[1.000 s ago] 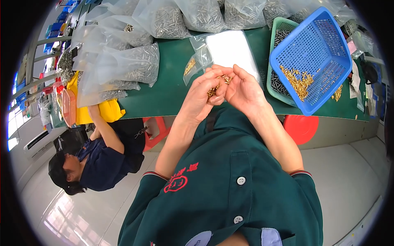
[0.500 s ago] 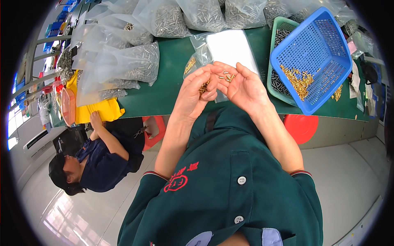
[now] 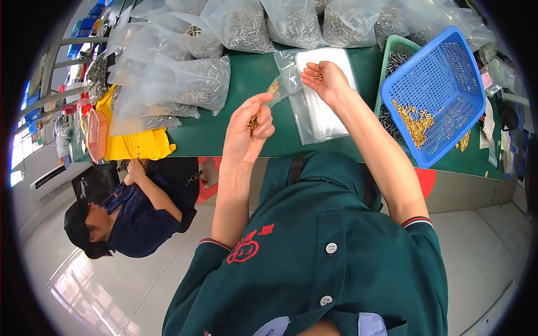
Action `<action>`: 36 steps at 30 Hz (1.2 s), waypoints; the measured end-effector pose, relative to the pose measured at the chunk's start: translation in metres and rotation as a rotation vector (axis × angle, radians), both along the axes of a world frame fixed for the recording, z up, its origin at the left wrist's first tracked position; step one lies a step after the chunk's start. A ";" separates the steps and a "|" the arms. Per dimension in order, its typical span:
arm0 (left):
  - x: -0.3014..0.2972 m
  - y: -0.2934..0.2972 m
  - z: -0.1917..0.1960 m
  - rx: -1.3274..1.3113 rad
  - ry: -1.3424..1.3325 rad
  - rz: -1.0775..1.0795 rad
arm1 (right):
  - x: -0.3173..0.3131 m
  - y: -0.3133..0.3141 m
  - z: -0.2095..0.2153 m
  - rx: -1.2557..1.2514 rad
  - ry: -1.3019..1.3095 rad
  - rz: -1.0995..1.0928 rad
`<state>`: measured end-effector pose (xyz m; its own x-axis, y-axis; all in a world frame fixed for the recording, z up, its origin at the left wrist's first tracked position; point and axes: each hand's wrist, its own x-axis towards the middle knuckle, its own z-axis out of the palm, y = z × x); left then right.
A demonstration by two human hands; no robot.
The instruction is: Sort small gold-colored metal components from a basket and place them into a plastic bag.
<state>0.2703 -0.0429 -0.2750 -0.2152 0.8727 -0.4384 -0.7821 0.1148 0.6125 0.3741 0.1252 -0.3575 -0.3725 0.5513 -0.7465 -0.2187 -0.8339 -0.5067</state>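
Note:
My left hand (image 3: 249,131) is curled around a small heap of brass pins (image 3: 254,121). Its thumb and forefinger tips meet the edge of a small clear plastic bag (image 3: 288,84); whether they pinch it I cannot tell. More brass pins (image 3: 273,88) lie inside that bag. My right hand (image 3: 330,84), palm up with fingers cupped, holds a few brass pins (image 3: 319,76) above a stack of clear plastic bags (image 3: 330,120) on the green table (image 3: 246,75).
At the right, a blue basket (image 3: 400,84) with brass pins (image 3: 414,123) rests tilted on a green basket (image 3: 386,61) of dark pins. Bulging bags of silvery pins (image 3: 246,31) line the back and left. A co-worker (image 3: 145,218) sits at the left beside yellow cloth (image 3: 137,145).
My hands have parted. The left moved left and down with its brass pins; the right moved up over the stacked bags. The co-worker's hands have drawn together at the yellow cloth.

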 end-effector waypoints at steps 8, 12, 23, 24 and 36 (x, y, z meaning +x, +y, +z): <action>-0.001 -0.003 0.001 0.007 -0.013 0.038 | -0.025 0.009 -0.006 -0.017 -0.161 0.413; 0.000 -0.001 -0.001 0.005 -0.019 0.046 | -0.021 0.009 0.007 -0.024 -0.121 0.520; 0.024 0.020 -0.005 -0.090 -0.030 -0.052 | 0.028 -0.041 0.051 -0.027 0.174 0.268; 0.028 0.024 -0.004 -0.092 -0.030 -0.058 | 0.033 -0.047 0.055 -0.110 0.264 0.241; 0.053 0.035 0.003 -0.178 0.140 -0.327 | 0.056 -0.067 0.060 -0.267 0.563 0.114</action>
<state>0.3228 -0.0083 -0.2718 -0.0068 0.8180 -0.5751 -0.5966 0.4582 0.6589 0.4301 0.0579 -0.2973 -0.7937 0.3065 -0.5255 -0.2932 -0.9496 -0.1110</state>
